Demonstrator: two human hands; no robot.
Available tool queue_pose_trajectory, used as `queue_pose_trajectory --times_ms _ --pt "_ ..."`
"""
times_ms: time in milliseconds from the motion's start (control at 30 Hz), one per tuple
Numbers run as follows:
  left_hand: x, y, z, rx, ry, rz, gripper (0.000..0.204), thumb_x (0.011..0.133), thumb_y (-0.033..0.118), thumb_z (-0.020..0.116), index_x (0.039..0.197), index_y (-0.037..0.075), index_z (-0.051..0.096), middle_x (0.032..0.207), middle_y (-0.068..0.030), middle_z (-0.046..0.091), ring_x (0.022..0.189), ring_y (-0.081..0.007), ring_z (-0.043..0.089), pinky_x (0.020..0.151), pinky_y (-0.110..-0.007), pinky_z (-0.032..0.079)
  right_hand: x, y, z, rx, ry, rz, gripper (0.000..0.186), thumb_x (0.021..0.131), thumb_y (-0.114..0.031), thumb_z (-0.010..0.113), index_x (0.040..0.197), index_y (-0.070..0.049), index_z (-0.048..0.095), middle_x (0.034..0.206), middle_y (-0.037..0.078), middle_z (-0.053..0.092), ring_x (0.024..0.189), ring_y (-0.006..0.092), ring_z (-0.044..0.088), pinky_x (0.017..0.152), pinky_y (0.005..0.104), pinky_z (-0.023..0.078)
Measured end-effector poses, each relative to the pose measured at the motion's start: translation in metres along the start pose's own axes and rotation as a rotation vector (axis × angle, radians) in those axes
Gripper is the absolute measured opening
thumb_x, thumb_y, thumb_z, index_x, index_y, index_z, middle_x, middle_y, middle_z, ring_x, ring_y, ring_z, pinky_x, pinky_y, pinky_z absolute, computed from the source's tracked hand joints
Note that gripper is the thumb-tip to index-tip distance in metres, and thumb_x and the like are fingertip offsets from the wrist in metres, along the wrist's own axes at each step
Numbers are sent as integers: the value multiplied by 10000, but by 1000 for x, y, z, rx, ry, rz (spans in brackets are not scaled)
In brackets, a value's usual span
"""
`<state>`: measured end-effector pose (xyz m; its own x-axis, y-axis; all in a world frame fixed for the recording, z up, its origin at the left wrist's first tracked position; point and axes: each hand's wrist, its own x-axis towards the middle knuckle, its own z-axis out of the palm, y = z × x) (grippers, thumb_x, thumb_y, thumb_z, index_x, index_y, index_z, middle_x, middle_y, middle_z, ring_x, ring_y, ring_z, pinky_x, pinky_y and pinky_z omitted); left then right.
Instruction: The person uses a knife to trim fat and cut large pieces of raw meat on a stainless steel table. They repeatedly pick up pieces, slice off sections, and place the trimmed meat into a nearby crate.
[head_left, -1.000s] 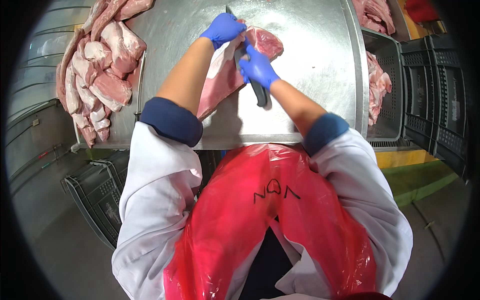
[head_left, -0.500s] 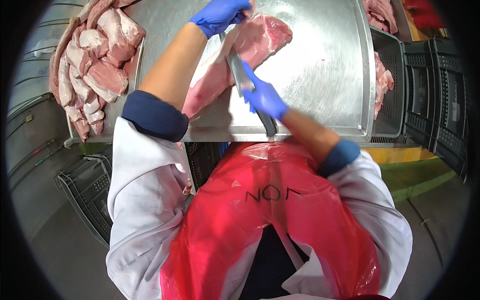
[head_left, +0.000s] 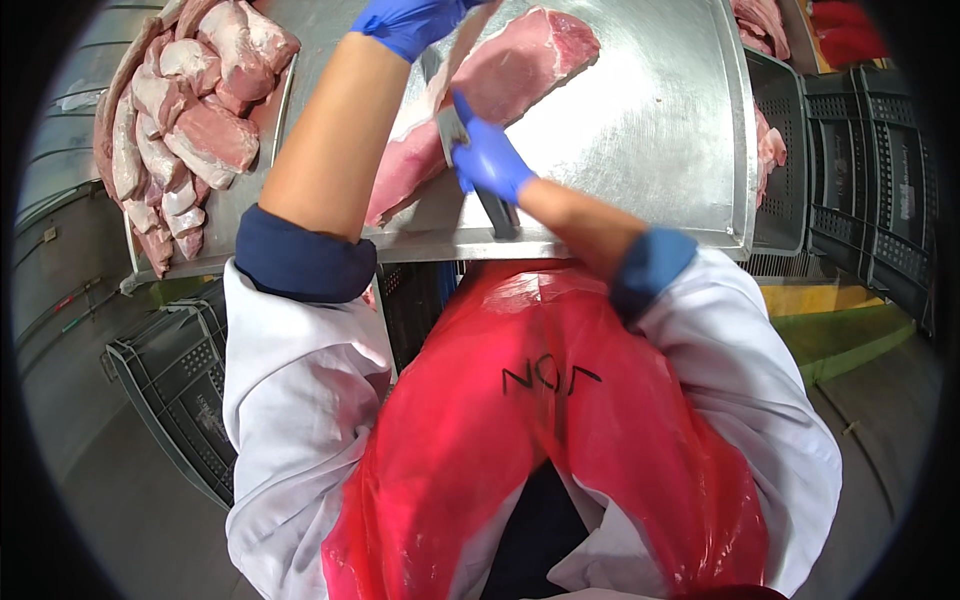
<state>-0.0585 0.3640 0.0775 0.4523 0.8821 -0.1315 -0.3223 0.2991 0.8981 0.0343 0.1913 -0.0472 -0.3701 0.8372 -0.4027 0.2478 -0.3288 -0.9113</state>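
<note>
A long piece of pale pink raw meat (head_left: 535, 65) lies slantwise on the metal work table (head_left: 650, 140). At the upper edge of the view my left hand (head_left: 410, 22), in a blue glove, is closed on a whitish strip of fat (head_left: 470, 38) raised from the meat; its fingertips are partly cut off. My right hand (head_left: 492, 162), also blue-gloved, grips a knife (head_left: 497, 215) by its dark handle. The blade reaches away from me between the strip and the meat, and part of it is hidden.
Several cuts of raw meat (head_left: 210, 135) are heaped at the left of the table. On the right stand a grey perforated crate (head_left: 785, 190) with meat inside and stacked dark crates (head_left: 895, 190). Another dark crate (head_left: 180, 390) is below at left. The table's raised rim (head_left: 480, 245) runs before me.
My left hand has moved farther away and left with the strip. My right hand and the knife have moved left and away along the meat. The view has shifted slightly.
</note>
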Motion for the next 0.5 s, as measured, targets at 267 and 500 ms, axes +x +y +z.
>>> queue_pose_trajectory --times_ms 267,500 --pt "-49 47 13 -87 214 131 45 942 72 627 898 81 627 719 -6 576 528 -106 517 457 -230 412 3 -12 29 -87 -77 -42 823 902 -63 441 1623 -161 57 768 210 674 579 287 675 582 421 568" --pt "-83 85 29 -233 192 222 76 946 49 602 895 104 590 731 -9 577 527 -103 501 443 -225 394 25 -3 62 -199 -52 -84 792 945 -149 437 1626 -228 40 757 187 647 581 283 657 631 426 568"
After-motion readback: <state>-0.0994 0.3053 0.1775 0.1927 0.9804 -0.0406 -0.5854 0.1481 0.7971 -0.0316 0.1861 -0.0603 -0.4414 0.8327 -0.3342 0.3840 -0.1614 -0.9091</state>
